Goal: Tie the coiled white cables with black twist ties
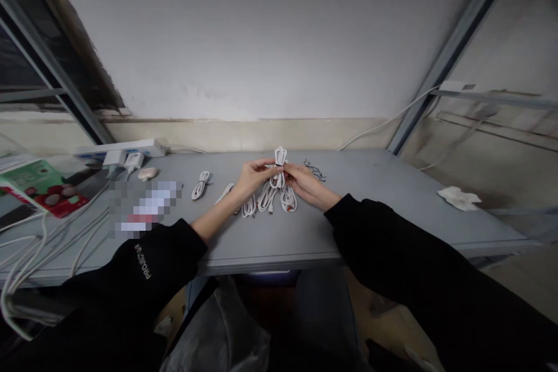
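Observation:
A coiled white cable [281,156] stands upright between my two hands, with a black tie round its middle. My left hand [253,177] grips the bundle from the left, thumb and forefinger closed at the tie. From the other side my right hand [305,183] pinches it at the same height; the exact hold of its fingertips is partly hidden. Below and behind the hands, several more coiled white cables [267,200] lie on the grey table. One tied cable bundle [200,186] lies apart, left of my left forearm. Loose black ties [316,171] lie just beyond my right hand.
At the left are a white power strip [150,148] with plugged-in chargers [134,161], a small earbud case [147,174], a green and red packet [46,186] and trailing white cords [39,250]. A crumpled tissue [460,198] lies at the right. Metal posts flank the table [375,209].

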Available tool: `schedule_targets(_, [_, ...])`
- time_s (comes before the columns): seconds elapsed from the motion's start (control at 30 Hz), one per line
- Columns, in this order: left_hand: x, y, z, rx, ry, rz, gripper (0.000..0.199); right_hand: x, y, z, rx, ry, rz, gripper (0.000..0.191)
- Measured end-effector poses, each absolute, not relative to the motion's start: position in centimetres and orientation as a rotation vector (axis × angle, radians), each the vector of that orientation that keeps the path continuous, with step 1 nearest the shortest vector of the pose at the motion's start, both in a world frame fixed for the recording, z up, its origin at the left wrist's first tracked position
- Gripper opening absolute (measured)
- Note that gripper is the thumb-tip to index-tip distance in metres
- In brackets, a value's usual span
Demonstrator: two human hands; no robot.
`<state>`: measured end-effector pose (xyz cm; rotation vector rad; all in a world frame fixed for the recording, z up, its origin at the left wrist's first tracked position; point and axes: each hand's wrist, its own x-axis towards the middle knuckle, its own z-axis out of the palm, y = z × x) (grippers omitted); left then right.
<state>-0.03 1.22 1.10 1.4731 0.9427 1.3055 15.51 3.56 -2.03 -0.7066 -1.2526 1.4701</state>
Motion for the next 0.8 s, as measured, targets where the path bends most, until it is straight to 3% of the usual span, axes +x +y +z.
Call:
schedule_targets(0.3, [-0.1,1.7,1.6,1.396,0.938,1.246,0.018,15.2,3.5,-1.8,-0.775,-1.337,1.419,0.043])
schedule_targets(0.57, [-5.2,5.9,2.0,1.575,1.332,1.449,0.027,15.6,2.8,-1.3,-0.971,-1.43,1.024,0.046])
schedule_targets(0.8, [-9.1,8.5,1.0,1.967,1.968,0.79,0.036,15.9,3.1,-1.2,-0.972,-1.449,0.864,0.045])
